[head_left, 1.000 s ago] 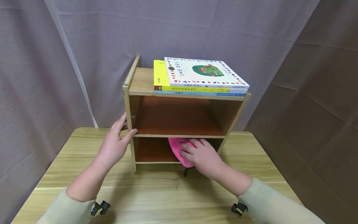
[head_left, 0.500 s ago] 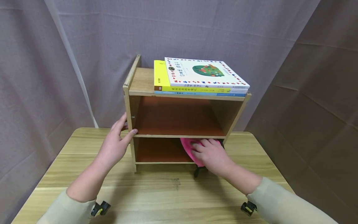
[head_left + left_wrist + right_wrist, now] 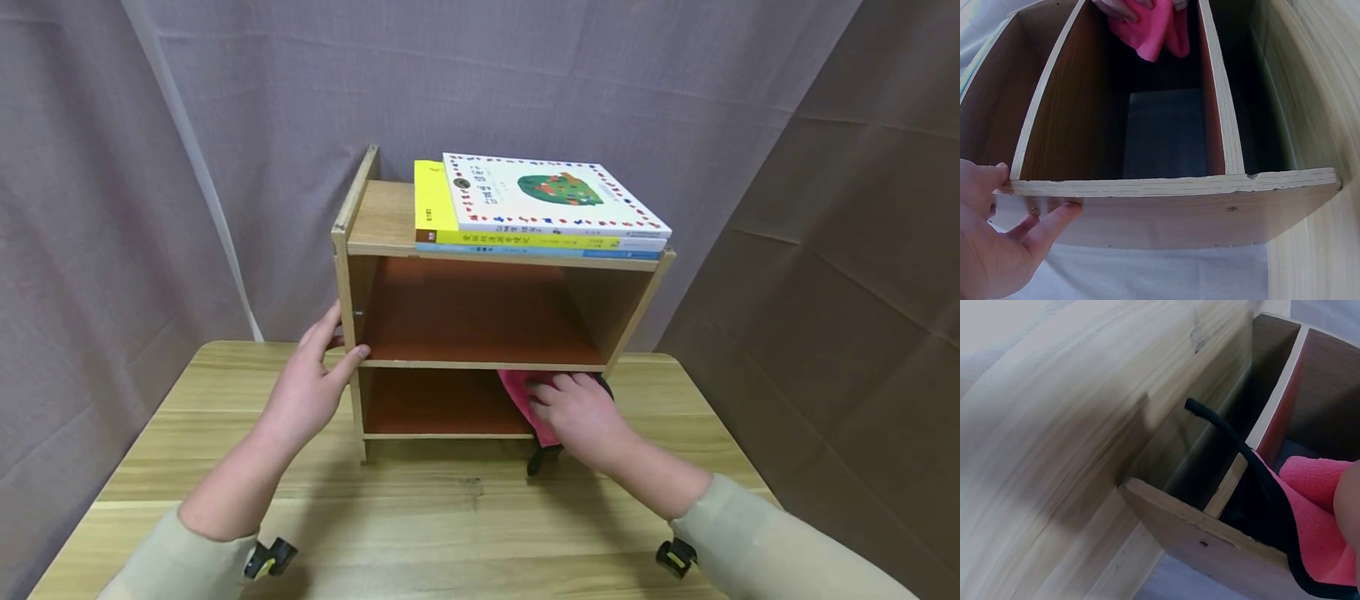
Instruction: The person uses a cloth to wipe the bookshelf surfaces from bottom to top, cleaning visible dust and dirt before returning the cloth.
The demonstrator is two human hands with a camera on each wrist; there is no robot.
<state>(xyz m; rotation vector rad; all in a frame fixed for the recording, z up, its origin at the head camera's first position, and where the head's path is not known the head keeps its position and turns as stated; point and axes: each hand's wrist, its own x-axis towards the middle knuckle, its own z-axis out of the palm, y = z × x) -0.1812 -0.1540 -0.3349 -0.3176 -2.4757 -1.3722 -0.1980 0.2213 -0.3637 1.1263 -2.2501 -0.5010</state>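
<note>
A small wooden shelf (image 3: 483, 364) stands on the table. My left hand (image 3: 306, 385) grips its left side panel, thumb on the front edge and fingers on the outer face. In the lower compartment, toward the right side, my right hand (image 3: 583, 419) holds a pink cloth (image 3: 517, 386) with its fingers curled over it. The right wrist view shows black trim (image 3: 1285, 515) along the cloth; a loose black end sticks out past the shelf's front edge. Part of the cloth is hidden under the hand and the board above.
Several books (image 3: 555, 200) lie stacked on the shelf's top board, a white one uppermost over a yellow one. A wooden table (image 3: 420, 533) extends in front. Grey curtains (image 3: 247, 125) hang behind and at the sides.
My right hand has slid to the right along the lower compartment with the pink cloth, uncovering more of the reddish-brown board. The left hand has stayed on the side panel.
</note>
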